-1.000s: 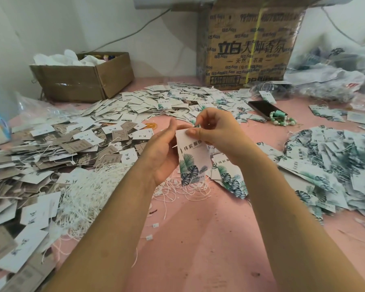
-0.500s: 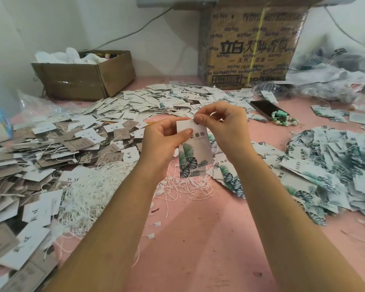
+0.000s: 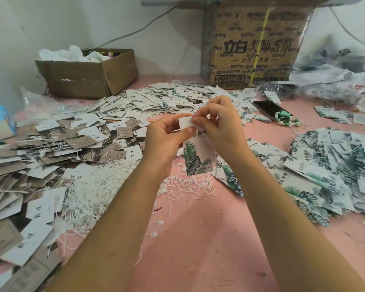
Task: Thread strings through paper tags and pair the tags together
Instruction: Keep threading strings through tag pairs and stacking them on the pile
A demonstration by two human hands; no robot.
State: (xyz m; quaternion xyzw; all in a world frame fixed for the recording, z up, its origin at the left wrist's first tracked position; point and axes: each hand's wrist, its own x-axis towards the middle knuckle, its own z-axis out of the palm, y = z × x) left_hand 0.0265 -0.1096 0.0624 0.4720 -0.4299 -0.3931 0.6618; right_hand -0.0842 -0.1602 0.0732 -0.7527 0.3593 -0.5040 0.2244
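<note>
A white paper tag printed with green leaves stands upright above the pink table. My left hand grips its left edge, thumb across the front. My right hand pinches the tag's top edge between thumb and fingertips; any string there is too fine to make out. A heap of loose white strings lies below my left forearm, with more strings under the tag. Leaf-printed tags are piled at the right, grey and white tags at the left.
A small open cardboard box stands at the back left and a large printed carton at the back. A phone and bead bracelet lie right of my hands. Plastic bags crowd the far right. Pink table shows in front.
Both hands have lifted the tag slightly and turned it more upright. My right fingers have shifted along the tag's top edge.
</note>
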